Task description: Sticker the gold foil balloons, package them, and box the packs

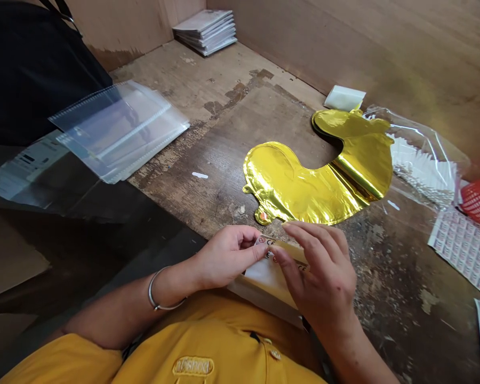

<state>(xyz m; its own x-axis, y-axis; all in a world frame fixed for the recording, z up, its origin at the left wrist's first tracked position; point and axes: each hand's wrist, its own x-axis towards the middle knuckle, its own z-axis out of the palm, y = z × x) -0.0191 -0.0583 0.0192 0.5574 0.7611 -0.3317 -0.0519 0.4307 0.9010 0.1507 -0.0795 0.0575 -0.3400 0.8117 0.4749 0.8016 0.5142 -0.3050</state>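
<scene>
Left hand [228,256] pinches label sheet [269,262]; right hand [328,266] fingers parted over it. Probably light, bendy; grip edges.

Single head-worn view; faces forward and down; yellow shirt [228,341] nearest, tabletop [212,205] beyond, wooden wall [304,48] farthest.

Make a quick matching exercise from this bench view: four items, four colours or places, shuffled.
1. Foil shape
2. Plastic sleeves
3. Mesh basket
4. CE-printed sheet

A. Red, at the picture's right edge
B. Pinched in the left hand
C. Shiny gold
D. See-through, stacked at the bench's left edge

Pairs: 1-C, 2-D, 3-A, 4-B
</scene>
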